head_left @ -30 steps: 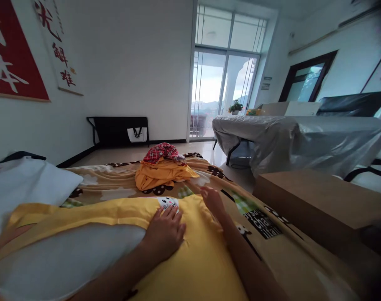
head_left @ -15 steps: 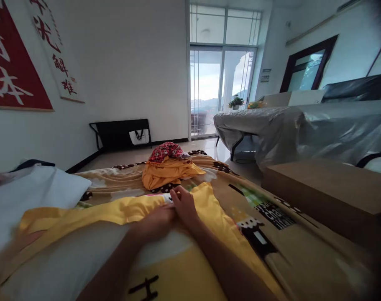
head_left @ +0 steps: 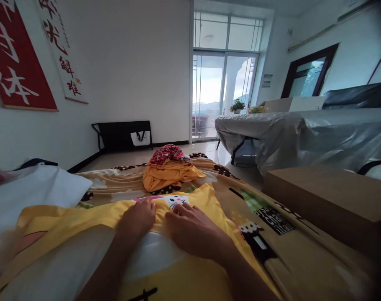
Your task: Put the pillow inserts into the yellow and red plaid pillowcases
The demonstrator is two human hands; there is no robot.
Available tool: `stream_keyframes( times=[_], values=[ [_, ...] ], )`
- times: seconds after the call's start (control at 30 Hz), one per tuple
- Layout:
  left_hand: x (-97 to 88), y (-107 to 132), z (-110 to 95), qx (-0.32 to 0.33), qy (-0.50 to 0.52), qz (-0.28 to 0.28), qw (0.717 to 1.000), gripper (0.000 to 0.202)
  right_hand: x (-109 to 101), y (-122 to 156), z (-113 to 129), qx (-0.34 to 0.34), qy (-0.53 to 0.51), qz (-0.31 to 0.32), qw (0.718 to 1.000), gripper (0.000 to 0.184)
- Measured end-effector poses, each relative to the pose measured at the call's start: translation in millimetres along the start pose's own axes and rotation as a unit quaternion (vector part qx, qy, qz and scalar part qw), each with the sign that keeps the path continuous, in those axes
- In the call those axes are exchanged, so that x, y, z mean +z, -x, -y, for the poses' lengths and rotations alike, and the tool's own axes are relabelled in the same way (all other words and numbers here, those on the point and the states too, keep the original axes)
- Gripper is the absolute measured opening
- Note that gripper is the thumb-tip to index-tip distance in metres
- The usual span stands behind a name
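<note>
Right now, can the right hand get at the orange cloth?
Likely yes: only low-lying yellow fabric and patterned blanket separate the right hand from the orange cloth; nothing upright blocks the way.

Dim room, window (head_left: 223,96) glare, blurred hands, dark right edge

I cannot tell from here whether the left hand (head_left: 138,215) and the right hand (head_left: 199,230) pinch the yellow pillowcase (head_left: 205,194) or only press it; some fingertips are hidden from me. The right hand also covers a part of the whiskered animal print (head_left: 177,200). The black lettering (head_left: 146,294) is cut by the bottom edge, so I cannot read it. The red scroll (head_left: 30,67) runs out at the left, and the cardboard box (head_left: 322,188) fades into a dark blur. The wall sign (head_left: 266,83) is too small for reading.
</note>
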State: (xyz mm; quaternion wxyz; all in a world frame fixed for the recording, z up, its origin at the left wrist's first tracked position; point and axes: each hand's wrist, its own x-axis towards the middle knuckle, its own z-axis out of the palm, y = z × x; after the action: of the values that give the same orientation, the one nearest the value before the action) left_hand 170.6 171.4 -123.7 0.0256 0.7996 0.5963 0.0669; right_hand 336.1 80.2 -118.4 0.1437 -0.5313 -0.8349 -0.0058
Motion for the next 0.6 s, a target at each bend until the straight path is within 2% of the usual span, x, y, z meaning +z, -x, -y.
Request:
stream_keyframes(
  times=[0.1, 0.17, 0.27, 0.37, 0.43, 0.47, 0.57, 0.6],
  values=[
    [-6.2, 6.2, -7.4, 0.038, -0.011, -0.065, 0.997, 0.037, 1.1, 3.5, 5.5, -0.009, 0.022, 0.021, 0.999, 0.021],
    [-11.8, 16.5, -17.5, 0.090, -0.013, -0.131, 0.987, 0.035, 3.6, 0.4, 8.7, 0.024, 0.035, 0.024, 0.999, 0.024],
    [-22.9, 35.3, -33.5, 0.157, -0.013, -0.204, 0.966, 0.032, 8.9, -11.2, 8.4, 0.144, 0.057, -0.001, 0.988, 0.030],
    [-39.0, 41.3, -31.1, 0.160, -0.017, -0.215, 0.963, 0.030, 12.9, -20.9, 0.6, 0.255, 0.057, -0.010, 0.965, 0.035],
    [-51.0, 34.8, -9.5, 0.130, -0.007, -0.183, 0.975, 0.033, 12.5, -21.1, -5.5, 0.280, 0.042, 0.010, 0.959, 0.036],
    [-55.9, 30.5, 7.4, 0.120, 0.005, -0.144, 0.982, 0.036, 11.1, -18.9, -7.8, 0.279, 0.036, 0.022, 0.960, 0.036],
    [-59.5, 27.3, 72.4, 0.137, 0.062, 0.045, 0.988, 0.048, 3.1, -4.2, -10.0, 0.261, 0.042, 0.044, 0.963, 0.036],
    [-55.9, 31.5, 94.7, 0.128, 0.075, 0.081, 0.986, 0.054, 0.2, 2.7, -9.0, 0.261, 0.048, 0.047, 0.963, 0.036]
  ],
)
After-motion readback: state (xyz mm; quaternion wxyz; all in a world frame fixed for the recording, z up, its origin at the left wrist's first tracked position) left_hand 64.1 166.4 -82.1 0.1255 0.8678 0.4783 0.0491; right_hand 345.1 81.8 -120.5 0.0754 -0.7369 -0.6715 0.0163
